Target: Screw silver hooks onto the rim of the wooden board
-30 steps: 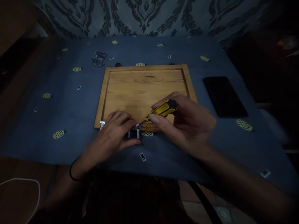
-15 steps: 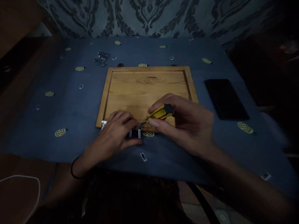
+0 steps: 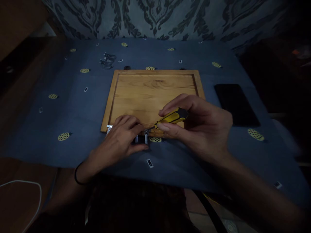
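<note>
A shallow wooden panel, light brown with a raised frame (image 3: 145,100), was laid flat at the centre of the frame, on a dark blue cloth printed with yellow fruit shapes (image 3: 85,110). A slim screwdriver with a yellow-and-black handle (image 3: 173,116) was held in the right hand (image 3: 206,127), right of centre; its handle was pinched between the thumb and the fingers, which were curved over it. The screwdriver was tilted, its shaft pointed down and to the left, with its tip at a silvery metal bracket with two short bars (image 3: 146,138) by the panel's near edge. Whether a screw was met by the tip could not be told.

The left hand (image 3: 122,132) was laid over that edge, its fingers bent and close together, its thumb set apart below the bracket; whether the bracket was gripped could not be told, as it was partly covered. A second silvery metal fitting (image 3: 109,129) was seen at the panel's lower left corner. A small heap of grey metal pieces (image 3: 107,61) was placed at the upper left, and a flat black rectangular device (image 3: 236,105) at the right.
</note>
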`<state>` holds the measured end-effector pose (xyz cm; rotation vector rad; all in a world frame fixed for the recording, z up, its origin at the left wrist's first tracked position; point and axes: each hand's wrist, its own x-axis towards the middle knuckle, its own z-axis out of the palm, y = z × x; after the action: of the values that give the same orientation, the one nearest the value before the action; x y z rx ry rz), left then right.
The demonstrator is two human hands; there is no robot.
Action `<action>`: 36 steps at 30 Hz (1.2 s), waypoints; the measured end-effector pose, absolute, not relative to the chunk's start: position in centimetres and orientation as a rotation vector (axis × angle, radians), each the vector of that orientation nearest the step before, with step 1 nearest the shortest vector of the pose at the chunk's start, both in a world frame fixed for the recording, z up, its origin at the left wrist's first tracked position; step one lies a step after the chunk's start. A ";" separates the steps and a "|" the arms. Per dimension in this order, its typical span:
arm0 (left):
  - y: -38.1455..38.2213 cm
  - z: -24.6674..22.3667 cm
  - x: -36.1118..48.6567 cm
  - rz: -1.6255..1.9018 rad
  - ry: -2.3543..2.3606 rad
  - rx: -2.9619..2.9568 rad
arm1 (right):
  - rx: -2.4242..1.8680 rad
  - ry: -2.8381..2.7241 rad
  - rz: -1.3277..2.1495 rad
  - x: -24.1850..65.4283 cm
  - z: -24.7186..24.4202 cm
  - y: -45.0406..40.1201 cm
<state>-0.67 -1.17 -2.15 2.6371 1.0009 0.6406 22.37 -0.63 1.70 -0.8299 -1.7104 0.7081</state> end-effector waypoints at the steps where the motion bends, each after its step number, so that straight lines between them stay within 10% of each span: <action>1: -1.2 -2.1 -0.7 0.635 1.003 2.639 | -0.850 -1.694 0.715 22.3 1.6 -0.7; 36: -1.0 -2.6 -0.8 0.706 0.948 2.661 | -0.844 -1.679 0.491 22.2 1.9 -1.3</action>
<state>-0.79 -1.05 -2.57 2.6615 0.9480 0.7057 22.17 -1.32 1.87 -0.8445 -1.6786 0.4913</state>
